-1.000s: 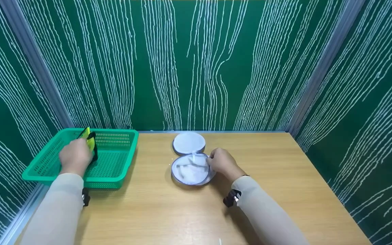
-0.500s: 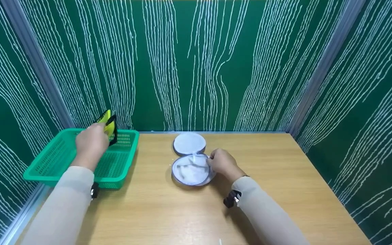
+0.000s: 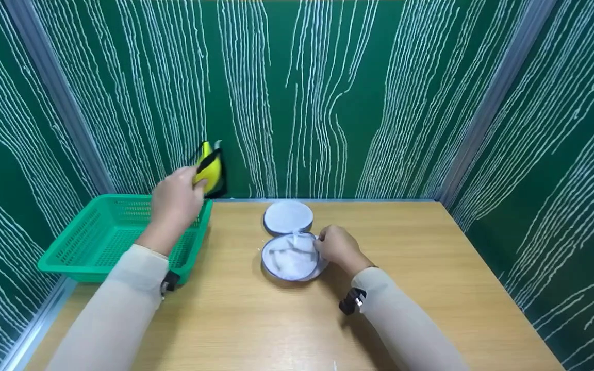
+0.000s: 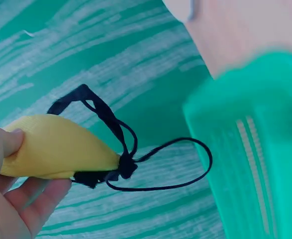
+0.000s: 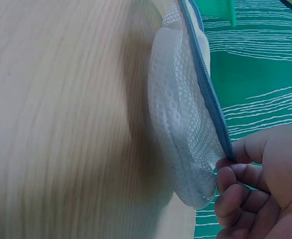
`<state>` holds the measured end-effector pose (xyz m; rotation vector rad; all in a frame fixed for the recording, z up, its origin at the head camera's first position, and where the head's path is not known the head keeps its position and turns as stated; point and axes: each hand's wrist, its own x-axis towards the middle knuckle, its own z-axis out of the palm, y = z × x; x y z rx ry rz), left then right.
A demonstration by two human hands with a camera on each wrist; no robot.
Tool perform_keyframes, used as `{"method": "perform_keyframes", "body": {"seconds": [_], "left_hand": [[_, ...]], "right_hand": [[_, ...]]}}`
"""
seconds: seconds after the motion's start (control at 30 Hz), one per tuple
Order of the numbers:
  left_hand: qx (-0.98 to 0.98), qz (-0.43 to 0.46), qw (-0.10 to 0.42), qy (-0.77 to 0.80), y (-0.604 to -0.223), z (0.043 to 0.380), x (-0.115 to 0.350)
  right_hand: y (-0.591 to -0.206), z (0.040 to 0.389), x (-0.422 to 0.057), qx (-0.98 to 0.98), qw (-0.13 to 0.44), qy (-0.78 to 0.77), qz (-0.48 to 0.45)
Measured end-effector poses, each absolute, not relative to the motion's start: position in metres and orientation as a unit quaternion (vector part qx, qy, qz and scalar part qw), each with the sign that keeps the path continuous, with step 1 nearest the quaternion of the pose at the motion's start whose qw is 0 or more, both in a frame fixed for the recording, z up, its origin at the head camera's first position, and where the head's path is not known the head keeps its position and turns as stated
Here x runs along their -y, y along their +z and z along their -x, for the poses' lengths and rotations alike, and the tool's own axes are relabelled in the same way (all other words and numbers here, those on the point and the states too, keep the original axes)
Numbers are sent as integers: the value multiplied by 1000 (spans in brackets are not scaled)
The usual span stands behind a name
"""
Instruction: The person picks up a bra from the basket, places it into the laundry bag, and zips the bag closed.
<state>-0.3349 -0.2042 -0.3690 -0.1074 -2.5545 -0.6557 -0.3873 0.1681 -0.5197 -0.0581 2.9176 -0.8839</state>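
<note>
Since the earlier frame, I see the yellow cloth (image 3: 212,176) lifted out of the green basket (image 3: 85,269) and carried rightward; it's now in the air near the basket's far right corner. The left hand (image 3: 176,198) grips it between thumb and fingers. Its black cord (image 4: 211,158) sticks out in a loose loop, which I judge could catch on the basket's rim or the zip (image 5: 209,89). The right hand (image 3: 338,245) pinches the edge of the round mesh bag (image 3: 293,268) on the table (image 3: 256,330); if that slips, the mouth might sag. Loose white folds (image 3: 297,245) fill part of it and could block entry. Behind, the lid (image 3: 288,217) is folded back.
</note>
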Motion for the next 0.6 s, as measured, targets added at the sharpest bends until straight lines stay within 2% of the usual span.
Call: {"method": "perform_keyframes", "body": {"seconds": [0.27,0.6], "left_hand": [[899,83,242,-354,-378,334,168],[824,95,162,-534,-411,333,119]], "right_hand": [[-519,385,-169,-952,56,-301,16],[-521,386,-166,-948,69,-309,5]]}}
